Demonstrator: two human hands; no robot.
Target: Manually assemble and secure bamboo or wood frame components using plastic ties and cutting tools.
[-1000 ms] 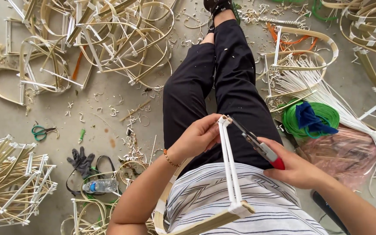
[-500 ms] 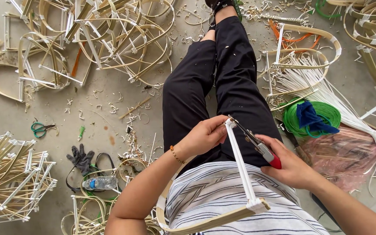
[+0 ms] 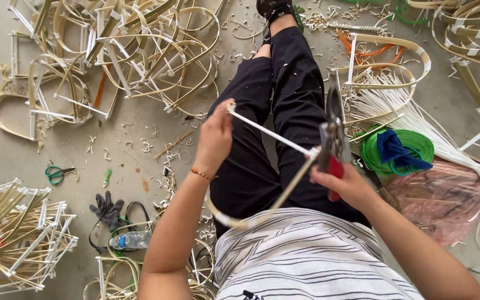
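Note:
I sit on the floor with my legs in black trousers stretched out ahead. My left hand [image 3: 215, 138] grips one end of a bamboo frame [image 3: 270, 133], a white-wrapped straight bar joined to a curved cane strip that bends back toward my lap. My right hand [image 3: 344, 186] holds red-handled pliers [image 3: 331, 145], their jaws pointing up right at the frame's other corner, where bar and curved strip meet. The frame is held above my thighs, slanting from upper left to lower right.
Heaps of finished bamboo frames [image 3: 123, 50] lie at the top left and at the lower left [image 3: 18, 239]. A green cord coil with a blue cloth [image 3: 398, 150], white strips [image 3: 451, 139], green scissors [image 3: 56, 173], a grey glove [image 3: 106, 208] and a plastic bottle [image 3: 131, 240] lie about me.
I turned the frame from standing upright to lying slanted across my thighs. My left hand moved up and left along it, and the pliers swung upright to its right corner.

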